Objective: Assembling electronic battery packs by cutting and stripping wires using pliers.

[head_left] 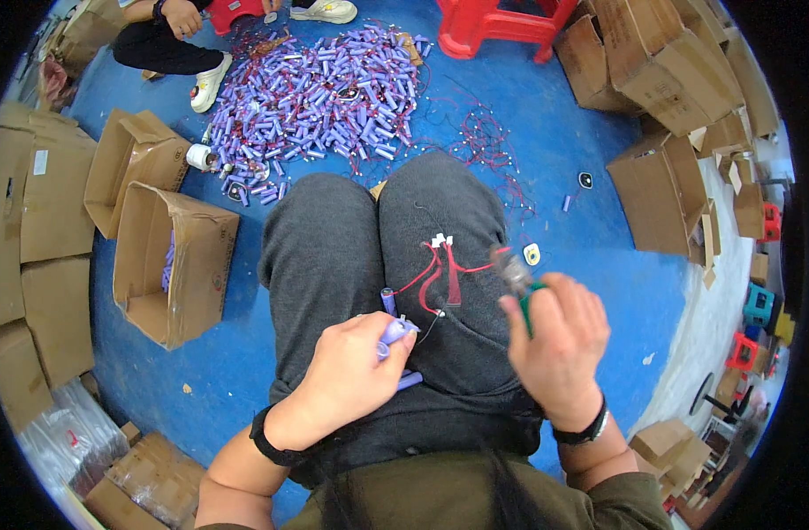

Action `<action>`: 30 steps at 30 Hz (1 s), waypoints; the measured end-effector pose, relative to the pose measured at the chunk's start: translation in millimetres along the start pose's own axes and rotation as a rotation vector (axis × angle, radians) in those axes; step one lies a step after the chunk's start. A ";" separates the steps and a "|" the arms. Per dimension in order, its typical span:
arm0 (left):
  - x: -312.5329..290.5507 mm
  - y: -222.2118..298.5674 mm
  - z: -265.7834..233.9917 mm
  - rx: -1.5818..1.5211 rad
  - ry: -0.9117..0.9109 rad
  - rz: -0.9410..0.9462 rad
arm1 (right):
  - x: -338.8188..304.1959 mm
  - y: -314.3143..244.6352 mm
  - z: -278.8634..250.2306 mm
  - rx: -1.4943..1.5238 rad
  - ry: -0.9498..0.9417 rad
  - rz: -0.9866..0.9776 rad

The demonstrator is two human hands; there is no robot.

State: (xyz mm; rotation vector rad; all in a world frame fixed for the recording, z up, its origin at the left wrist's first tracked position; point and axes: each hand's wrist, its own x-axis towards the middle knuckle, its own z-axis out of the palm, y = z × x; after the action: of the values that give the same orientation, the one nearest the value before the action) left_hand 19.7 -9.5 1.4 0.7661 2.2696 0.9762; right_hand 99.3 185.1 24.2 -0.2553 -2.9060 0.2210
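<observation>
My left hand (pixel 351 367) is closed over my lap around purple cylindrical battery cells (pixel 395 333); its fingers hide part of them. A thin black wire (pixel 431 329) runs from the held cells toward my right thigh. In my right hand (pixel 559 344) is a pair of pliers (pixel 514 272) with green handles, jaws pointing up and left, close to a red wire. Several red wires (pixel 429 283) with white connectors (pixel 439 240) lie across my right thigh. One loose purple cell (pixel 387 301) rests between my legs, and another cell (pixel 410 380) lies nearer my waist.
Ahead on the blue floor spreads a heap of purple cells (pixel 325 93), with tangled red wires (pixel 488 141) beside it. Open cardboard boxes (pixel 201 265) stand left; more boxes (pixel 660 190) stand right. A red stool (pixel 501 26) and a co-worker's hand (pixel 182 18) appear beyond.
</observation>
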 end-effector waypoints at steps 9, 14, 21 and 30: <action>0.1 -7.2 2.7 -1.301 0.184 -0.284 | 2.7 15.9 -30.1 0.557 -0.082 -0.002; 0.5 -9.7 3.0 -1.580 0.143 -0.377 | 1.1 4.9 -15.8 0.609 -0.443 -0.214; -0.9 -8.0 6.3 -1.650 0.044 -0.384 | 1.7 5.8 -7.9 0.678 -0.481 -0.243; -6.0 -2.1 5.4 -1.684 0.024 -0.362 | -5.5 1.5 -2.2 0.881 -0.477 -0.200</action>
State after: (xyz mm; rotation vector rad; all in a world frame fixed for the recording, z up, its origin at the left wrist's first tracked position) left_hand 26.9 -12.3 -1.8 -0.3869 0.8174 2.0418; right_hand 105.3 185.8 25.0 0.2706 -2.8727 1.6366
